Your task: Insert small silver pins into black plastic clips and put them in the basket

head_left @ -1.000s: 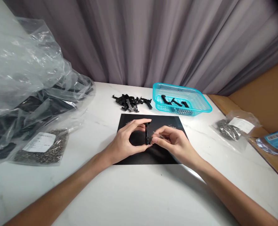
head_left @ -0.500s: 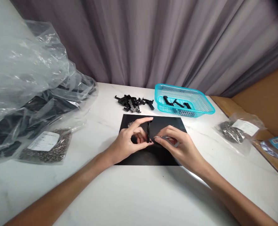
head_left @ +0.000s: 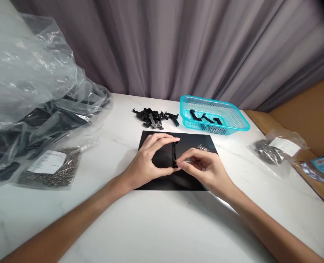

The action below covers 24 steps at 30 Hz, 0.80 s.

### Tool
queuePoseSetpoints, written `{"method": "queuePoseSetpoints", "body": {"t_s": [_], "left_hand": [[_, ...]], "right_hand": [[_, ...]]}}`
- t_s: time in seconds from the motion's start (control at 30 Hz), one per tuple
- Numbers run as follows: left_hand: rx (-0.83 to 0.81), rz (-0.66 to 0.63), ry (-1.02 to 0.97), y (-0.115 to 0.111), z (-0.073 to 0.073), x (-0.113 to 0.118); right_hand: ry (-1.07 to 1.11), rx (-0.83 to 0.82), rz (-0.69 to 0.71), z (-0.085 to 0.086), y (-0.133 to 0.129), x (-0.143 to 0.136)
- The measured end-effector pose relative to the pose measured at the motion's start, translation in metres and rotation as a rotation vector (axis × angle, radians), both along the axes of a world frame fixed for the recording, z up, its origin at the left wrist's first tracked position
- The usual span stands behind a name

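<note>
My left hand [head_left: 148, 157] holds a slim black plastic part [head_left: 174, 155] on end, thumb at its lower end and fingertips at its upper end. Against the lower end of that part are the fingertips of my right hand [head_left: 202, 164]. They pinch a thin silver tool [head_left: 188, 161], mostly covered by the fingers, so its exact kind cannot be made out. Both hands are over a black mat [head_left: 162, 184]. Behind my right hand, a small heap of tiny shiny metal pieces [head_left: 202, 148] lies on the mat.
Beyond the mat sits a pile of black plastic parts [head_left: 152, 117]. A turquoise basket [head_left: 242, 124] beside it contains a few more. Bags of small metal pieces lie left [head_left: 52, 170] and right [head_left: 271, 151]. A large clear plastic bag [head_left: 41, 80] fills the left side.
My right fingertips have moved left and now touch the lower end of the black part. The fingers of my left hand have straightened. The view has shifted slightly.
</note>
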<state>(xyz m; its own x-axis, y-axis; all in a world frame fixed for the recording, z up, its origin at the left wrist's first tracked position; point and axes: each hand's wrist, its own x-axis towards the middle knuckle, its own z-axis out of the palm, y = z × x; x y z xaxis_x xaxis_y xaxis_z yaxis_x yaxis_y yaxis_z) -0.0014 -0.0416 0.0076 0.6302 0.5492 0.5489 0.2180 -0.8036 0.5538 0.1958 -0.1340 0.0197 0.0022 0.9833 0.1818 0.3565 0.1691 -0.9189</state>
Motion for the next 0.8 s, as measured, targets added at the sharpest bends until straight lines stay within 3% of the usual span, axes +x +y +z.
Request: {"method": "queuePoseSetpoints", "body": {"t_s": [0.43, 0.8], "left_hand": [[-0.009, 0.017, 0.005, -0.002, -0.001, 0.001], [0.034, 0.053, 0.044, -0.003, -0.003, 0.000]], "right_hand": [[0.103, -0.068, 0.064, -0.007, 0.004, 0.000], [-0.109, 0.046, 0.155, -0.005, 0.004, 0.008]]}}
